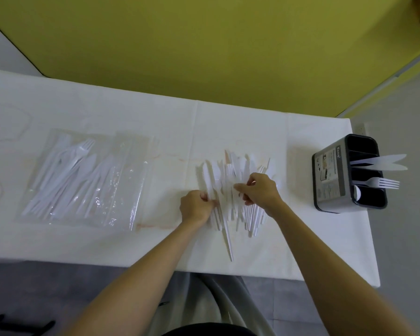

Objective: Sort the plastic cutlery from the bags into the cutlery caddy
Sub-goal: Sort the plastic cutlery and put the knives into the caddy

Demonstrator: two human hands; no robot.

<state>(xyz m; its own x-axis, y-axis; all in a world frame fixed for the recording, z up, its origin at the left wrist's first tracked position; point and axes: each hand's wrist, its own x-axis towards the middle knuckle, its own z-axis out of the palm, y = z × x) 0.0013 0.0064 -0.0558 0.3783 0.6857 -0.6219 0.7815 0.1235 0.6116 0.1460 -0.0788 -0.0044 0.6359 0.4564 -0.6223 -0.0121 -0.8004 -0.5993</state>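
Note:
A loose pile of white plastic cutlery [230, 173] lies on the white table [155, 112] in front of me. My left hand [195, 207] pinches pieces at the pile's left side. My right hand [260, 190] pinches pieces near the pile's middle. At the left lies a clear plastic bag [87, 180] holding more white cutlery. A black and grey cutlery caddy [349, 175] stands at the table's right end. Two knives [383, 162], a fork [381, 183] and a spoon [357, 192] stick out of its separate compartments.
The table's right edge runs just beyond the caddy, and its near edge lies below the pile. A yellow-green wall [204, 44] stands behind the table. Grey floor [405, 214] shows at the right.

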